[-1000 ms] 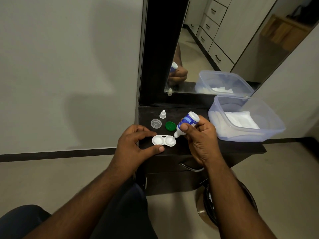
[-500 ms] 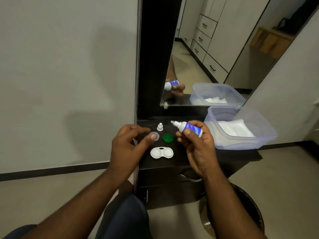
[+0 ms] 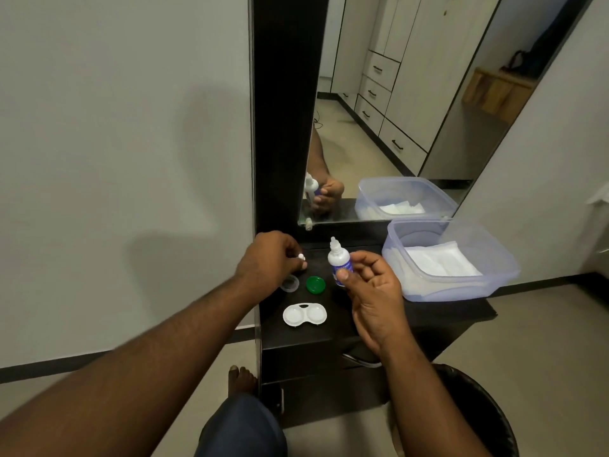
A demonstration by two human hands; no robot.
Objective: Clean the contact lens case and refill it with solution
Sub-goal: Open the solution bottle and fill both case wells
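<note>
The white contact lens case (image 3: 304, 314) lies open on the dark dresser top (image 3: 428, 316), both wells facing up. My right hand (image 3: 374, 293) holds the small solution bottle (image 3: 339, 263) upright, nozzle up, blue label toward me. My left hand (image 3: 268, 260) pinches the bottle's small white cap (image 3: 71, 257) just above the surface at the back left. A green lid (image 3: 315, 284) and a clear lid (image 3: 290, 283) lie behind the case.
A clear plastic tub (image 3: 494, 272) with white tissues stands at the right end of the dresser. A mirror (image 3: 412, 110) in a black frame rises behind the surface. A dark round stool (image 3: 478, 407) sits below right. My bare foot (image 3: 242, 379) rests on the floor.
My right hand lifted the bottle off the case's right well and turned it upright. My left hand left the case, reached back and picked up the small white cap.
</note>
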